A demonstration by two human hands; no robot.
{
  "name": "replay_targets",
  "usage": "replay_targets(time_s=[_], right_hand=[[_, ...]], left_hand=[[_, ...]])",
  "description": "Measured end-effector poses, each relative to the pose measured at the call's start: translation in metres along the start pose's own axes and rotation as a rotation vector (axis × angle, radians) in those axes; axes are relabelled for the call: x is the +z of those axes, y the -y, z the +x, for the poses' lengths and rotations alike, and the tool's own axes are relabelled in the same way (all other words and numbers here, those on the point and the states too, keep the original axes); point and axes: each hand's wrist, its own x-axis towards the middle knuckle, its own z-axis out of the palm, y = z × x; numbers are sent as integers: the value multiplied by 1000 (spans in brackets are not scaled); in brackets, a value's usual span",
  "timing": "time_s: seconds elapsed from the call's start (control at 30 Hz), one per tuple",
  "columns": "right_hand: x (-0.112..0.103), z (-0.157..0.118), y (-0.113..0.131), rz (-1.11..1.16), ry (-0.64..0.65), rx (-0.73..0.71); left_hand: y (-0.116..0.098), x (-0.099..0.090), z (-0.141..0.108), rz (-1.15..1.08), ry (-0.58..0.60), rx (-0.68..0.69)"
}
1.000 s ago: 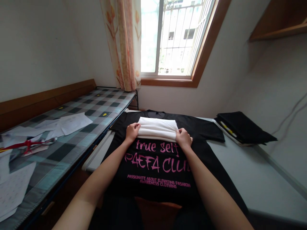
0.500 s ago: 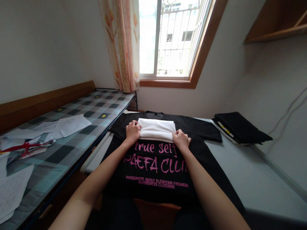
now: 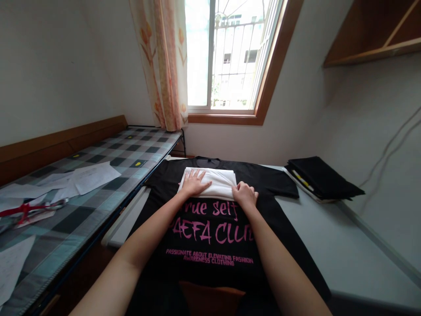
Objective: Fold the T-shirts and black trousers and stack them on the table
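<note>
A folded white cloth (image 3: 220, 178) lies on the upper chest of a black T-shirt (image 3: 210, 241), which is spread out with its collar away from me and pink lettering across it. My left hand (image 3: 196, 182) rests flat on the left part of the white cloth, fingers spread. At the cloth's near right corner, my right hand (image 3: 245, 194) has its fingers curled and pinches the edge. Whether the white cloth is a garment, I cannot tell.
The T-shirt covers much of a white table (image 3: 332, 245). Black folded fabric (image 3: 324, 177) sits on a stack at the right. To the left, a bed with a checked cover (image 3: 108, 197) holds papers (image 3: 95, 175) and a red strap-like item (image 3: 24, 211). A window is ahead.
My left hand has let go of the white cloth's left edge and moved right onto its top, fingers now spread. The right hand stays at the right corner. The view has shifted slightly.
</note>
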Motion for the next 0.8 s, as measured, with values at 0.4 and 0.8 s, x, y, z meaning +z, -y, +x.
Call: replay_targets(time_s=[0.4, 0.8], right_hand=[[-6, 23, 58, 49, -166, -511], [29, 37, 45, -89, 170, -350]], left_hand=[[0, 0, -5, 77, 18, 32], [5, 2, -4, 24, -15, 0]])
